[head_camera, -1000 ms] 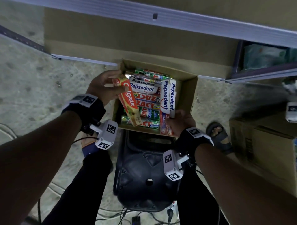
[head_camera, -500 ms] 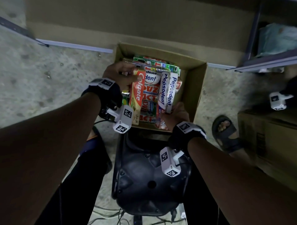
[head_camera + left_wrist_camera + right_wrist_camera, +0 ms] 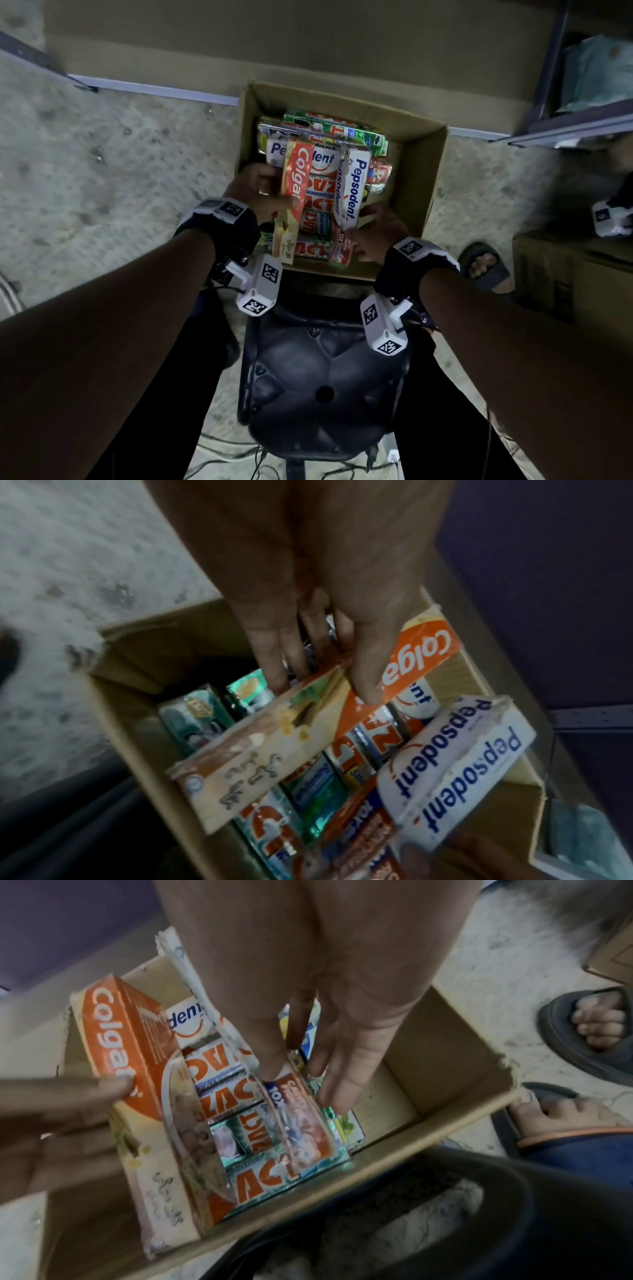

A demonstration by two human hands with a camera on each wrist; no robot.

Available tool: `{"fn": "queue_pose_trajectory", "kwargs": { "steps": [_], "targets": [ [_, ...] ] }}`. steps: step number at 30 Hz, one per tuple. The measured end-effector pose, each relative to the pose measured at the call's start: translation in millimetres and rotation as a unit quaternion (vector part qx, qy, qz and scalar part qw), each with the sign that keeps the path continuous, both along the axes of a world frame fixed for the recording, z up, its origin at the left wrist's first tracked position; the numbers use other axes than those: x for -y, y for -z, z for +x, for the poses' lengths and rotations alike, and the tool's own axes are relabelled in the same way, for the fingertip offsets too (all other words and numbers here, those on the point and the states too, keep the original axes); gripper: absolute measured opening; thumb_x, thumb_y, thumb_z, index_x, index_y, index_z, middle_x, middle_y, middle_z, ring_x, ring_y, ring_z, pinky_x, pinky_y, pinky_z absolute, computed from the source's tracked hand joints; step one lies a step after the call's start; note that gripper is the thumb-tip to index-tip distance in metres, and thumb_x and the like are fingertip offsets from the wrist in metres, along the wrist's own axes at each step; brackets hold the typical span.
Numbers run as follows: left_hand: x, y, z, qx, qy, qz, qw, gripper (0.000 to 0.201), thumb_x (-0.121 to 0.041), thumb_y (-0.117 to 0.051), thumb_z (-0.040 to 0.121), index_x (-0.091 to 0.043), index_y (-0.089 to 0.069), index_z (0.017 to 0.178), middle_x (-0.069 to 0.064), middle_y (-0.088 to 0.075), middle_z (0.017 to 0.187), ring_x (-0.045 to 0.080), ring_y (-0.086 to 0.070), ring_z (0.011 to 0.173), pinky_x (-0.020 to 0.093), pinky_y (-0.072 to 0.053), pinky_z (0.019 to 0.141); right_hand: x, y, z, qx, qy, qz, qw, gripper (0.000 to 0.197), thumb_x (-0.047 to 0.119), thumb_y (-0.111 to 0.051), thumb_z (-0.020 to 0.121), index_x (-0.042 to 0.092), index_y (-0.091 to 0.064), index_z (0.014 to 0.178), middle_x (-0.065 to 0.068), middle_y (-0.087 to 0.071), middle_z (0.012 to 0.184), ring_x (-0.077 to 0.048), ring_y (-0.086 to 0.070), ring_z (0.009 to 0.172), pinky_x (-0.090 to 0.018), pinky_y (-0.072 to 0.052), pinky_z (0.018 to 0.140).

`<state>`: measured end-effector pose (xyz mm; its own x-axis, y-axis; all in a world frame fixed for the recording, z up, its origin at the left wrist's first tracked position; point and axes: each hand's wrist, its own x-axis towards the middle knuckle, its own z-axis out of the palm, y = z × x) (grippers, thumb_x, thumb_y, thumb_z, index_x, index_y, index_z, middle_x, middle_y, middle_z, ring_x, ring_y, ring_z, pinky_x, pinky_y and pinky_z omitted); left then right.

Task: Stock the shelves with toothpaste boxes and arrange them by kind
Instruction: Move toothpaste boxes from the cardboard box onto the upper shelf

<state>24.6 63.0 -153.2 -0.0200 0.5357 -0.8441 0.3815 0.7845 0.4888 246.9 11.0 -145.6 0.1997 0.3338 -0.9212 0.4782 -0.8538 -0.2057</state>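
Two hands work inside the cardboard carton point(image 3: 424, 171) on the floor. The left hand point(image 3: 255, 192) grips the Colgate box point(image 3: 294, 192): thumb pressed on its red face, fingers point(image 3: 270, 653) curled behind its edge, the box tilted above the packed Zact boxes point(image 3: 317, 200). The right hand point(image 3: 376, 233) holds the white Pepsodent boxes point(image 3: 352, 185) by their near end, thumb on top, fingers point(image 3: 346, 1074) loosely extended along the far side, just beside the Colgate box.

Shop stockroom: toothpaste carton point(image 3: 424, 164), shelving point(image 3: 582, 123)
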Motion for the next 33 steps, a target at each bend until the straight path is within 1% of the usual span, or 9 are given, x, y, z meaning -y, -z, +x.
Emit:
{"fn": "queue_pose_trajectory", "kwargs": {
  "steps": [6, 9, 11, 14, 17, 21, 25, 27, 33],
  "targets": [
    [15, 4, -7, 0.021, 0.041, -0.074, 0.996, 0.076, -0.026, -0.088, 0.067, -0.024, -0.051, 0.134, -0.001, -0.061, 0.127, 0.028, -0.061, 0.114, 0.05, -0.056, 0.087, -13, -5, 4, -0.03, -0.042, 0.002, 0.999, 0.059, 0.027, -0.072, 0.088, 0.025, -0.044, 0.139, -0.004, -0.062, 0.13, -0.03, -0.069, 0.1, -0.048, -0.059, 0.084],
    [22, 5, -7, 0.029, 0.014, -0.081, 0.996, 0.066, -0.026, -0.086, 0.071, -0.027, -0.055, 0.129, -0.005, -0.064, 0.121, 0.023, -0.062, 0.111, 0.045, -0.057, 0.084, -15, -5, 3, -0.049, -0.04, 0.004, 0.998, 0.058, 0.027, -0.074, 0.087, 0.027, -0.046, 0.138, 0.002, -0.061, 0.118, -0.026, -0.071, 0.089, -0.046, -0.062, 0.076],
    [26, 6, -8, 0.042, -0.015, -0.093, 0.995, 0.061, -0.026, -0.085, 0.072, -0.031, -0.056, 0.126, -0.006, -0.064, 0.118, 0.02, -0.062, 0.11, 0.039, -0.057, 0.079, -15, -2, 2, -0.05, -0.031, 0.005, 0.998, 0.057, 0.025, -0.076, 0.085, 0.027, -0.047, 0.135, 0.002, -0.061, 0.119, -0.028, -0.069, 0.095, -0.048, -0.061, 0.079],
    [28, 4, -8, 0.046, -0.033, -0.103, 0.993, 0.063, -0.027, -0.085, 0.071, -0.032, -0.057, 0.127, -0.003, -0.063, 0.123, 0.02, -0.063, 0.109, 0.036, -0.057, 0.076, -16, 2, 1, -0.057, -0.002, -0.003, 0.998, 0.051, 0.018, -0.078, 0.083, 0.027, -0.049, 0.125, -0.008, -0.061, 0.132, -0.034, -0.065, 0.108, -0.052, -0.058, 0.084],
    [28, 1, -9, 0.048, -0.046, -0.108, 0.992, 0.065, -0.025, -0.085, 0.071, -0.029, -0.056, 0.129, 0.001, -0.064, 0.125, 0.022, -0.064, 0.109, 0.04, -0.058, 0.079, -19, 0, 0, -0.049, -0.021, -0.003, 0.999, 0.057, 0.016, -0.079, 0.082, 0.02, -0.05, 0.13, -0.01, -0.06, 0.135, -0.037, -0.063, 0.113, -0.053, -0.057, 0.088],
    [28, -10, -8, 0.066, -0.078, -0.119, 0.988, 0.062, -0.019, -0.085, 0.072, -0.025, -0.057, 0.127, 0.004, -0.064, 0.125, 0.026, -0.064, 0.111, 0.051, -0.058, 0.082, -22, -11, 0, -0.052, 0.004, -0.01, 0.999, 0.054, 0.007, -0.077, 0.083, 0.021, -0.05, 0.129, -0.01, -0.06, 0.133, -0.04, -0.062, 0.113, -0.056, -0.058, 0.083],
    [32, -34, -10, 0.083, -0.096, -0.118, 0.985, 0.047, -0.018, -0.084, 0.072, -0.029, -0.063, 0.112, 0.004, -0.069, 0.118, 0.025, -0.068, 0.105, 0.052, -0.058, 0.08, -20, -38, 1, -0.067, 0.041, -0.013, 0.997, 0.044, 0.005, -0.073, 0.086, 0.025, -0.051, 0.118, -0.011, -0.061, 0.131, -0.039, -0.063, 0.111, -0.056, -0.057, 0.085],
    [36, -50, -11, 0.086, -0.094, -0.112, 0.985, 0.04, -0.018, -0.085, 0.072, -0.033, -0.064, 0.103, 0.004, -0.07, 0.115, 0.023, -0.069, 0.101, 0.051, -0.059, 0.079, -17, -56, 1, -0.07, 0.053, -0.012, 0.996, 0.049, 0.006, -0.073, 0.086, 0.024, -0.051, 0.126, -0.01, -0.062, 0.131, -0.036, -0.065, 0.109, -0.053, -0.058, 0.084],
    [51, -115, -12, 0.094, -0.081, -0.088, 0.988, 0.056, -0.019, -0.084, 0.073, -0.025, -0.062, 0.124, 0.003, -0.07, 0.115, 0.022, -0.071, 0.098, 0.05, -0.058, 0.083, -7, -128, 6, -0.073, 0.063, 0.008, 0.995, 0.06, 0.007, -0.076, 0.084, 0.02, -0.049, 0.136, -0.011, -0.065, 0.127, -0.035, -0.067, 0.105, -0.053, -0.057, 0.086]
  ]
}}
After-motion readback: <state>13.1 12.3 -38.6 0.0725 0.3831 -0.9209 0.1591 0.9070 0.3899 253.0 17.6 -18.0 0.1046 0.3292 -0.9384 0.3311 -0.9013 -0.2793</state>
